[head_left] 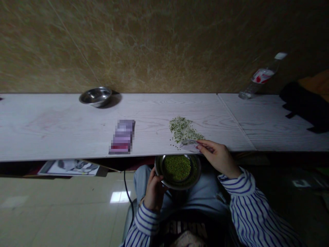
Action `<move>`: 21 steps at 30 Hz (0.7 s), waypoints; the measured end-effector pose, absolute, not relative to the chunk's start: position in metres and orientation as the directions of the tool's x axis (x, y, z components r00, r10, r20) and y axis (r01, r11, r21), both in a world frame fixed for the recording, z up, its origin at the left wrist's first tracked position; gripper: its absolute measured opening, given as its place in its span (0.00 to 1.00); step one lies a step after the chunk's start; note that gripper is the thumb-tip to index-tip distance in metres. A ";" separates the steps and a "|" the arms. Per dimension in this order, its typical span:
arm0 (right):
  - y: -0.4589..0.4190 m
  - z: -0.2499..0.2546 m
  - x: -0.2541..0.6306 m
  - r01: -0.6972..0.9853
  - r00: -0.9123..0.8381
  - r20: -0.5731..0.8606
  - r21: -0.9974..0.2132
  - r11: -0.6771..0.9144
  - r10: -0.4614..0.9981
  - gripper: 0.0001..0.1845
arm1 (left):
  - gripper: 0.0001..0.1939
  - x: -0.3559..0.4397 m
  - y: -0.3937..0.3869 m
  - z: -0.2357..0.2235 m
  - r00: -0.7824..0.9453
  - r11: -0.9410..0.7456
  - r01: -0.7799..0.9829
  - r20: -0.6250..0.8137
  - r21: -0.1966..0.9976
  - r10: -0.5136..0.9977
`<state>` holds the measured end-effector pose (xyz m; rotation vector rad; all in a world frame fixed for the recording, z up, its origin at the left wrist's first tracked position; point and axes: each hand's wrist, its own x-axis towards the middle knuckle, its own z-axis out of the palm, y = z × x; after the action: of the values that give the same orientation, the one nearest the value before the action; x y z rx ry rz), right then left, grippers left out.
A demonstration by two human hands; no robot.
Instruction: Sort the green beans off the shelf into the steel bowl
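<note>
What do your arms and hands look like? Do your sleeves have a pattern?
The left sleeve and right sleeve match: white cloth with thin dark blue stripes, reaching to the wrists. The left hand and right hand are bare, with no gloves.

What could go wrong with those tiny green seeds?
The card in the right hand might push loose green seeds over the table's edge, since some lie close to it. The steel bowl sits on a lap, steadied by the left hand, so it could tip and spill.
</note>
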<state>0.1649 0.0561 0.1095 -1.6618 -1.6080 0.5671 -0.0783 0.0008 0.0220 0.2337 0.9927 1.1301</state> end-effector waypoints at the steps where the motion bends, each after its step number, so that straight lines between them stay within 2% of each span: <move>1: 0.055 0.110 0.165 0.650 0.116 0.179 -0.758 0.062 0.977 0.15 | 0.25 -0.078 0.001 0.022 0.073 0.455 -0.644 -0.543 0.615 0.837; 21: 0.059 0.106 0.161 0.644 0.127 0.164 -0.764 0.045 0.978 0.17 | 0.25 -0.079 -0.001 0.021 0.090 0.451 -0.650 -0.527 0.612 0.845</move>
<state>0.1614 0.0588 0.1063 -1.6761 -1.5931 0.5791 -0.0794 -0.0008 0.0214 0.2442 0.9672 1.1276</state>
